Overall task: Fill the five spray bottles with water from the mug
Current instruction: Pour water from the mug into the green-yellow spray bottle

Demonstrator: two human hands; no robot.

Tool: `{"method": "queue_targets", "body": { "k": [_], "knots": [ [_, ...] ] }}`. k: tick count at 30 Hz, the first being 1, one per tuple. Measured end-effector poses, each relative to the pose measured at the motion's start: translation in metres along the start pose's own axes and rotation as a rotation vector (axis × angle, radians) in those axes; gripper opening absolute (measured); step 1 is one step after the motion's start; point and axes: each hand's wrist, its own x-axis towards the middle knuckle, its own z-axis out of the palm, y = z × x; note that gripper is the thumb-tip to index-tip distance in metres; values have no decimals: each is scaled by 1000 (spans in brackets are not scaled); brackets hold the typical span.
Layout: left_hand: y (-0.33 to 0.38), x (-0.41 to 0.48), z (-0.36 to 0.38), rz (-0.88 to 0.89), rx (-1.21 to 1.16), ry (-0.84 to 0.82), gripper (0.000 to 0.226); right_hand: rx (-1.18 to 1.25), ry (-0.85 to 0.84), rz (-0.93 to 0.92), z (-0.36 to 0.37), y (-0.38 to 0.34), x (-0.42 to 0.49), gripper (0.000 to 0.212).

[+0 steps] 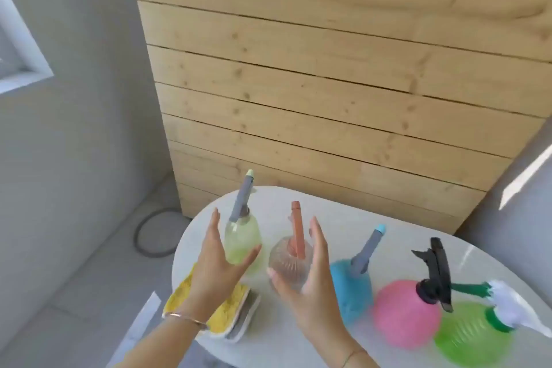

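Two open, empty hands, the left hand and right hand, flank the clear bottle, likely light, stiff and slippery, best gripped round its belly.

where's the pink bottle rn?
Head view: pink bottle stands on the table's right side, between the blue bottle and the green bottle.

The wall is bare wood planks with knots. The table looks smooth, matt white. The clear bottle is see-through plastic with ridges. The yellow cloth looks fuzzy. The bracelet is shiny metal.
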Motion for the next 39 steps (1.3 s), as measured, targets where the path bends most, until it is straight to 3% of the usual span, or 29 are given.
{"method": "queue_targets", "body": {
  "k": [6,15,20,28,34,39],
  "knots": [
    [-32,32,22,171,25,7,77,40,131,-120,23,56,28,88],
    [-57,51,39,263,-10,61,70,12,168,-212,25,99,34,75],
    [-48,40,30,271,-82,101,60,-22,179,-175,25,87,28,82],
    [7,-10,-33,365,-384,260,50,45,158,-197,13,6,-16,83],
    [30,-103,-51,383,-429,103,50,67,91,-204,-8,-64,-83,45],
    [24,-178,-16,406,-307,-98,60,119,25,-162,-29,-83,-142,34]
  ]
}}
